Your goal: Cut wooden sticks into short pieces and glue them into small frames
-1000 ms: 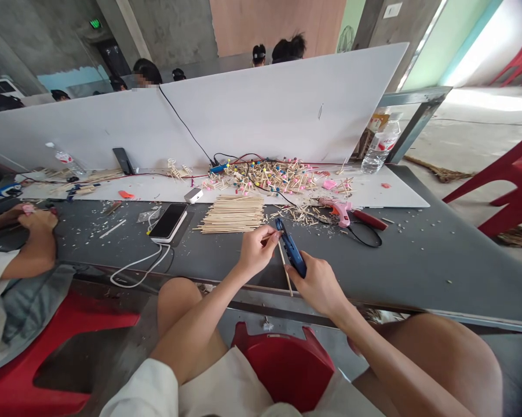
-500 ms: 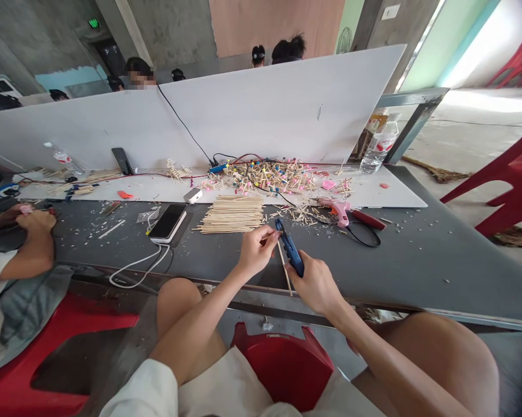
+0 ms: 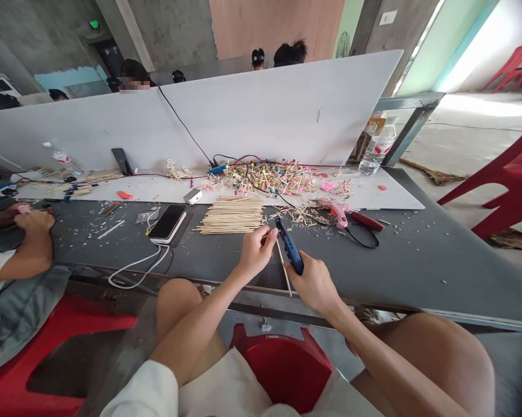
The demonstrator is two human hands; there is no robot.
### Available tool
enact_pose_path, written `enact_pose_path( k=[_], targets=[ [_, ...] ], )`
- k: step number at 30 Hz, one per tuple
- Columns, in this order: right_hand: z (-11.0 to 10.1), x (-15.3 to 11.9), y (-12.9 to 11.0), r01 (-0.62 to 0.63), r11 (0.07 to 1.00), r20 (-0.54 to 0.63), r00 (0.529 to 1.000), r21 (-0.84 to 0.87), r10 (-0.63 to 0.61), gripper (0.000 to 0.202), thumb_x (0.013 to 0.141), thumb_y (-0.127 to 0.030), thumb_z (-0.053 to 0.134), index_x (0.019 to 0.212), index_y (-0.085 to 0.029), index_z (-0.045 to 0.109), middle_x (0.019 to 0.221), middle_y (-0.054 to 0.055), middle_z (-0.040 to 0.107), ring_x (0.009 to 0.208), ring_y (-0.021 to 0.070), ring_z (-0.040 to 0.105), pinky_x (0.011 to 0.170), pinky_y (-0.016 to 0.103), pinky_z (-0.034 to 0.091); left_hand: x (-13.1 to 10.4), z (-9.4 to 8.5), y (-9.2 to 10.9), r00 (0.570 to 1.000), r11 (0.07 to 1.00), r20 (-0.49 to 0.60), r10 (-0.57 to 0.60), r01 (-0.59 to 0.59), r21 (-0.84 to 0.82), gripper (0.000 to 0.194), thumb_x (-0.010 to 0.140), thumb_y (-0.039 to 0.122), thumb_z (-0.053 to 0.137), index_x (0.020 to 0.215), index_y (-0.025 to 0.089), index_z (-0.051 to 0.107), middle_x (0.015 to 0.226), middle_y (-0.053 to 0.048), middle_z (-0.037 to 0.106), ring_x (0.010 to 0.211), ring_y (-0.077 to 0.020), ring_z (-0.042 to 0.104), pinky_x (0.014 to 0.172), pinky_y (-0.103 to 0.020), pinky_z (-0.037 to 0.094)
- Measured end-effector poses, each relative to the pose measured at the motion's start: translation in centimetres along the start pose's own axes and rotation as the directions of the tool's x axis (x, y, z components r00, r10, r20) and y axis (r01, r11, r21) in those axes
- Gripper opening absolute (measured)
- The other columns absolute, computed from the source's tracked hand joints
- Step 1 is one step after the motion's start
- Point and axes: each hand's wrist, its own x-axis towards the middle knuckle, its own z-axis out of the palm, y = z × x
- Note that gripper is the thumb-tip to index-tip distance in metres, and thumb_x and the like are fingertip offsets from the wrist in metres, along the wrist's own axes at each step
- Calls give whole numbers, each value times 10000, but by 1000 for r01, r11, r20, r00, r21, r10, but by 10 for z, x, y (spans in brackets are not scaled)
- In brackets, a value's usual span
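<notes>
Grips a blue hand tool [image 3: 290, 246] in the right hand [image 3: 316, 282], just right of the frame's centre, head pointing up and away. Closes the left hand [image 3: 256, 252] in a pinch at the centre, fingertips just beside the tool's head; cannot tell whether holding anything, too small to make out. Shows one pale stick [image 3: 283, 267] between both hands, slanting down toward the near edge of the dark grey counter [image 3: 408, 266].

Stretches across the middle of the frame, littered with pale crumbs at left and right. Carries a neat bundle of sticks [image 3: 232, 214] just beyond the hands, short wooden scraps [image 3: 302, 215] beside it, then a pink glue gun [image 3: 341, 215] and a red-handled tool [image 3: 367, 220] right of centre. Bears a phone [image 3: 168, 223] on a white block left of centre, with a looping white cable [image 3: 134, 284]. Along the back, on a white board [image 3: 400, 197], heaps up short sticks tipped with coloured balls [image 3: 282, 176], with a water bottle [image 3: 376, 150] at right.

Behind, backed by an upright white partition [image 3: 261, 110], heads showing above it. At upper left, bare concrete wall [image 3: 178, 29] and a lit green sign [image 3: 94, 24]; at right edge, a red chair [image 3: 504, 179]; at left edge, a co-worker's hands [image 3: 35, 220].
</notes>
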Motion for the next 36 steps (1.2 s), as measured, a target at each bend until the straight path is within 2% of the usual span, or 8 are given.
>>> enact_pose_path(
  k=[3,5,10,13,16,22,27,36],
  targets=[
    [-1,1,2,0,1000,-18,1000,22,0,195,883,-338,513,727,-225,484,576,-5,547,544,153,479,549,247,280,0,0,3,999,997,12,33,-34,68,455,970,526,452,687,179,533,472,26,468,449,-114,476,499,-238,344],
    [-2,3,5,-25,999,-6,1000,46,26,211,877,-352,517,713,-223,484,577,1,555,549,155,501,546,247,287,0,1,4,999,997,11,34,-35,63,432,971,516,457,736,171,571,490,28,474,459,-113,483,503,-234,350],
    [-6,13,13,-204,935,125,977,291,174,217,870,-388,517,752,-206,520,611,18,628,515,158,587,519,239,370,0,4,0,1000,998,3,16,-16,-57,358,959,486,500,890,158,627,585,23,531,482,-99,542,493,-208,381],
    [-6,18,18,-259,897,150,964,358,218,210,865,-384,520,773,-196,540,616,24,648,509,163,613,518,238,404,1,5,-3,1000,993,1,-7,7,-120,339,941,484,534,942,158,627,654,9,575,499,-92,562,478,-193,409],
    [-5,18,18,-198,926,111,979,321,170,213,870,-384,516,777,-196,549,622,23,652,517,160,608,527,236,395,2,5,-4,1000,988,-4,-17,16,-152,331,923,478,567,959,154,623,705,-2,599,504,-85,568,467,-184,426],
    [-2,10,11,-36,995,18,999,93,35,194,879,-356,509,755,-210,540,630,22,630,579,168,581,557,241,320,1,4,-3,1000,991,-15,-15,13,-131,326,924,481,564,949,160,619,676,1,588,499,-91,556,460,-188,421],
    [-2,10,12,-43,998,23,999,44,42,209,888,-361,500,743,-213,528,624,18,617,576,166,556,564,248,295,0,3,-3,1000,995,-22,-13,11,-97,335,961,453,510,1126,181,619,667,5,584,487,-94,546,467,-196,409],
    [-5,13,15,-65,996,40,997,63,62,236,893,-405,490,766,-216,550,596,15,606,563,179,564,540,251,299,0,-1,-5,1000,999,-27,-16,15,-43,289,974,427,474,1068,191,611,647,16,586,482,-101,558,483,-200,417]
  ],
)
